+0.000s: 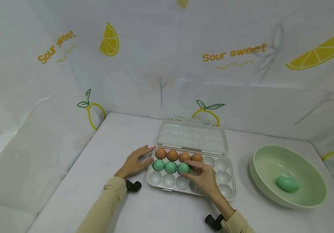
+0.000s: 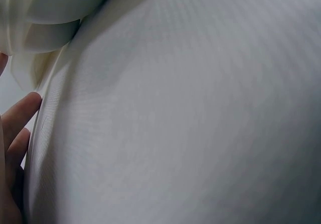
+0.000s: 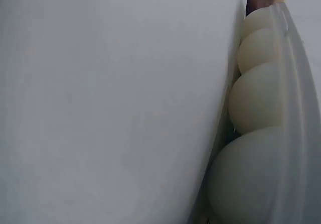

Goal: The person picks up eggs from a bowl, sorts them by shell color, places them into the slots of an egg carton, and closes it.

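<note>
A pale plastic egg tray (image 1: 233, 181) lies flat, its clear lid (image 1: 193, 136) folded open behind it. Brown eggs (image 1: 172, 155) fill the left part of its back row. Below them sit green eggs (image 1: 170, 167) in the middle row. My right hand (image 1: 204, 179) reaches over the tray, thumb and fingertips pinching the third green egg (image 1: 183, 168) at its cup. That hand hides part of the middle and front rows. At the tray's left edge my left hand (image 1: 135, 164) rests with fingers spread, fingertips right at the rim. Tray cups (image 3: 258, 98) bulge along its underside in the right wrist view.
A large light green bowl (image 1: 267, 174) stands to the right of the tray, with one green egg (image 1: 287, 183) inside. Behind the table hangs a white curtain (image 1: 143, 81) with lemon prints; it also runs along the left side.
</note>
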`<state>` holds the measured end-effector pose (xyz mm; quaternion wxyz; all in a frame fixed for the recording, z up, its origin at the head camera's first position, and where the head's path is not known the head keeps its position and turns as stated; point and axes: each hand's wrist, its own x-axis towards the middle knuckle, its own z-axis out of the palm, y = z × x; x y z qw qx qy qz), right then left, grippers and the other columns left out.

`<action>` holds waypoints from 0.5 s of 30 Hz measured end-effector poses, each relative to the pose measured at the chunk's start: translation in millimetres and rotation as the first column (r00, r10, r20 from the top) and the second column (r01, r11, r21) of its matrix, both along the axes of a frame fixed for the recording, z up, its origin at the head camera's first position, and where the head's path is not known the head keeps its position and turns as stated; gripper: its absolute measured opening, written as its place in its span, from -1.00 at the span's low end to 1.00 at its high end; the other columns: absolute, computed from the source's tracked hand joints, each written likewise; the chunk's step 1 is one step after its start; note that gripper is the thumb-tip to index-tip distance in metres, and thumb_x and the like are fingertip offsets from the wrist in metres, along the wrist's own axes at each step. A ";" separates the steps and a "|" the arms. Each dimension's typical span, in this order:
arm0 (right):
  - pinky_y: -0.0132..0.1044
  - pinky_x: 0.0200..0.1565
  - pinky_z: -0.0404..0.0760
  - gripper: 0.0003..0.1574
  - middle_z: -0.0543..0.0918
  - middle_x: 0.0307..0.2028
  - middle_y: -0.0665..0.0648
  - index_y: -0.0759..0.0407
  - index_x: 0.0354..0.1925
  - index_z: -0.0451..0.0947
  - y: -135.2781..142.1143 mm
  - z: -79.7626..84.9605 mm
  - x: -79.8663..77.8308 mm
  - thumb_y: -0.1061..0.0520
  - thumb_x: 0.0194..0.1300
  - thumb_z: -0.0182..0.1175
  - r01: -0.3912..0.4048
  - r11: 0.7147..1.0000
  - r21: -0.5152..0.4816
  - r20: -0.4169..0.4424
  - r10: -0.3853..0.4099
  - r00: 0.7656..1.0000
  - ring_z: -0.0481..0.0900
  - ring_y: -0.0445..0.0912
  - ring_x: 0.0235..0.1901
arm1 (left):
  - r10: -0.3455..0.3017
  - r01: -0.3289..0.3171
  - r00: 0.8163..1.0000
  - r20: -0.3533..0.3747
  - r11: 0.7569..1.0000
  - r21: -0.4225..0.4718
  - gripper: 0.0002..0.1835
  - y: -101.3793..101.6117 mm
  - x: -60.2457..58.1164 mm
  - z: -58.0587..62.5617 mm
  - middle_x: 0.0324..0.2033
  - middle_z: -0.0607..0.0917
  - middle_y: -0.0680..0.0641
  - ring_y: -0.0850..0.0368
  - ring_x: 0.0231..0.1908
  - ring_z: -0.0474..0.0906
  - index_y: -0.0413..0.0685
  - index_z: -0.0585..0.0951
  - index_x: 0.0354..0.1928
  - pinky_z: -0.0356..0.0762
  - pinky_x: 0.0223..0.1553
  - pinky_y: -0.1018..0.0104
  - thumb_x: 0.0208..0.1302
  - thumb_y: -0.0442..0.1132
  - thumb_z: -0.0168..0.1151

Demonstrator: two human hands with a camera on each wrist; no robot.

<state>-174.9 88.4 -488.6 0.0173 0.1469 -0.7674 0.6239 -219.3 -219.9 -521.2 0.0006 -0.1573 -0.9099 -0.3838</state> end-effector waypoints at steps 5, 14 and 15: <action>-0.26 0.17 0.67 -0.41 0.74 0.04 0.41 0.49 0.02 0.68 -1.9 -1.5 1.8 0.47 -0.06 0.54 0.008 0.999 0.052 -0.016 -0.007 1.000 0.70 -0.02 0.14 | -0.001 0.001 1.000 0.001 1.000 -0.004 -0.40 0.4 0.7 0.4 0.45 0.48 -0.13 -0.21 0.54 0.24 0.18 0.47 0.45 0.16 0.52 -0.35 0.40 -0.01 0.31; -0.21 0.13 0.70 -0.42 0.78 -0.03 0.35 0.48 -0.02 0.70 -3.8 -1.6 2.9 0.48 -0.11 0.56 0.045 0.996 0.080 -0.078 -0.038 0.996 0.70 -0.27 0.06 | -0.004 0.004 1.000 -0.011 1.000 -0.002 -0.40 0.6 -0.1 0.0 0.44 0.49 -0.14 -0.22 0.53 0.25 0.17 0.48 0.44 0.17 0.52 -0.34 0.40 -0.01 0.31; -0.21 0.13 0.70 -0.42 0.78 -0.03 0.35 0.49 -0.02 0.70 -3.8 -1.7 2.9 0.48 -0.11 0.56 0.046 0.996 0.081 -0.077 -0.040 0.996 0.70 -0.27 0.06 | -0.005 0.005 1.000 -0.014 1.000 -0.002 -0.41 0.6 -0.2 -0.1 0.44 0.49 -0.14 -0.22 0.53 0.25 0.16 0.48 0.44 0.17 0.52 -0.34 0.40 -0.01 0.31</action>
